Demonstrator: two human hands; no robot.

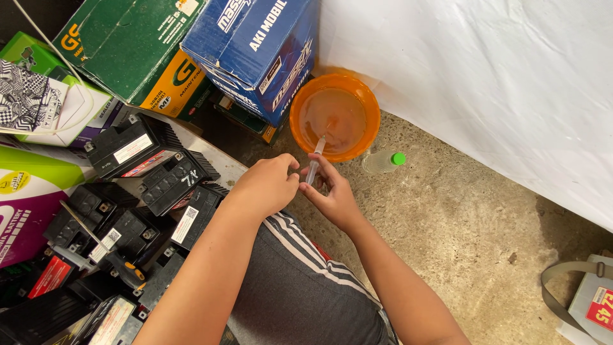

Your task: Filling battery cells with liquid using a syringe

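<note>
Both hands gripped a clear syringe (314, 165) over the orange bowl's (367, 105) near rim: the right hand (332, 195) pinched its barrel from below, and the left hand (268, 185) closed on its lower end. The plunger end was hidden between the fingers.

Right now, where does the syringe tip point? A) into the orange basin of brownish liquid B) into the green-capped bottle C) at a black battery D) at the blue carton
A: the syringe, pinched between the right hand and left hand, angles up with its tip over the liquid inside the orange basin; the green-capped bottle lies off to the side on the floor.
</note>
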